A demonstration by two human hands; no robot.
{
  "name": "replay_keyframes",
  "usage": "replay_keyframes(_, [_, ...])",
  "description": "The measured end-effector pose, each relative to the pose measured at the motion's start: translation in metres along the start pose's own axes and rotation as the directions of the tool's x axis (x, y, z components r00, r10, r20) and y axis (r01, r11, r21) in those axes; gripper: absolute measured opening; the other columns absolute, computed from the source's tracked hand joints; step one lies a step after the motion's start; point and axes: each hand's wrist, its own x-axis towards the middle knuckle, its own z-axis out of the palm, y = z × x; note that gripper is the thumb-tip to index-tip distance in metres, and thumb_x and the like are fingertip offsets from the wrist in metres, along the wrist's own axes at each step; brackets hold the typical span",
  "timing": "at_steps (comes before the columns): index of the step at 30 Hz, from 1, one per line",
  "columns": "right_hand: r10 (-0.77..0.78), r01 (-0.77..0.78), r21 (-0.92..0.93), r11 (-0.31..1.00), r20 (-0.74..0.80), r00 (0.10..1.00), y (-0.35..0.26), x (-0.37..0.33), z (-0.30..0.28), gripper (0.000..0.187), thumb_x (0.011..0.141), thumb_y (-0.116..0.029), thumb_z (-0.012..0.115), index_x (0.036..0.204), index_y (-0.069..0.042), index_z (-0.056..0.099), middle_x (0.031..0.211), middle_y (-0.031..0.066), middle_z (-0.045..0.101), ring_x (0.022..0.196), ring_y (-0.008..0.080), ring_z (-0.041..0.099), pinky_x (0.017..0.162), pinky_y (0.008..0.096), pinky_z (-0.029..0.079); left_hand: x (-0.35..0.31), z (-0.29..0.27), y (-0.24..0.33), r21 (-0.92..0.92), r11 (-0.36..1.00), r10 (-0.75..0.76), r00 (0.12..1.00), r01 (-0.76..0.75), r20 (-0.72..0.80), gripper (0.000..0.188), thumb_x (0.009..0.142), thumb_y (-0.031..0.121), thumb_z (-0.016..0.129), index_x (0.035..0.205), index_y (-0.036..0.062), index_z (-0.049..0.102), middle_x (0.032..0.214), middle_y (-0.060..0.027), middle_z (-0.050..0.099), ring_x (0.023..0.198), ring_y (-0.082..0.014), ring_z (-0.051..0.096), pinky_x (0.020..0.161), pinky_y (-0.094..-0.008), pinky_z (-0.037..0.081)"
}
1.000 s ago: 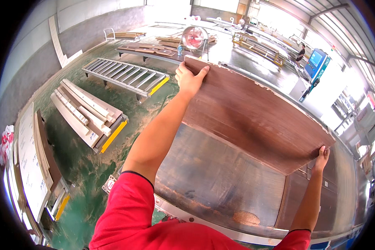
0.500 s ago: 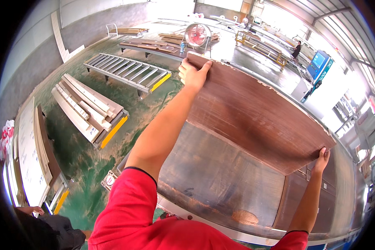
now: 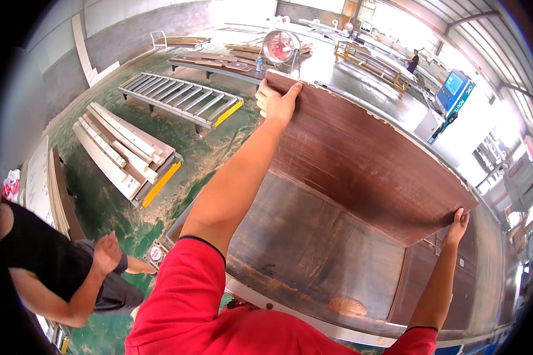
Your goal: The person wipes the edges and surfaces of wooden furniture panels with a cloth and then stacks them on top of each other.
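A large brown wood-grain panel (image 3: 361,160) stands tilted up on its long lower edge over a machine bed (image 3: 314,248). My left hand (image 3: 278,102) is closed over its far upper corner, thumb on the near face. At the right end my right hand (image 3: 456,226) grips the other corner. The upper edge looks chipped and pale. To the right on the bed, partly behind my right forearm, lie more brown panels (image 3: 420,278). A small heap of sawdust (image 3: 347,306) sits near the bed's front edge.
On my left a co-worker in a black sleeveless top (image 3: 50,254) stands close. Beyond are a roller conveyor (image 3: 180,99), a rack of stacked boards (image 3: 124,151), a round fan (image 3: 279,48) and a blue control console (image 3: 454,89). Sawdust covers the green floor (image 3: 201,171).
The co-worker has come forward on the left, now showing torso, arm and legs. A distant person has shifted slightly left. My hands and the panel stay almost in place.
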Motion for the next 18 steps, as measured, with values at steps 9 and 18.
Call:
replay_keyframes(9, [0.016, -0.016, -0.013, 1.0, 0.01, 1.0, 0.0, 0.001, -0.003, 0.038, 0.095, -0.029, 0.052, 0.12, -0.002, 0.048, 0.116, 0.0065, 0.055, 0.108, 0.0157, 0.049, 0.095, 0.0293, 0.034, -0.005, -0.002, 0.007, -0.004, 1.0, -0.027, 1.0, 0.027, 0.009, 0.101, 0.066, 0.051, 0.073, 0.139, 0.0077, 0.018, 0.135, -0.0166, 0.027, 0.128, -0.0327, 0.025, 0.105, -0.0457, 0.021])
replay_keyframes(18, [0.016, -0.016, -0.018, 1.0, -0.005, 1.0, 0.009, 0.005, -0.009, 0.043, 0.094, -0.031, 0.053, 0.126, -0.003, 0.046, 0.122, 0.007, 0.053, 0.114, 0.0172, 0.047, 0.099, 0.0307, 0.032, -0.006, -0.002, 0.006, -0.03, 0.999, -0.016, 0.999, 0.017, 0.031, 0.103, 0.066, 0.052, 0.073, 0.139, 0.0067, 0.017, 0.136, -0.0167, 0.025, 0.128, -0.0325, 0.023, 0.106, -0.0449, 0.019])
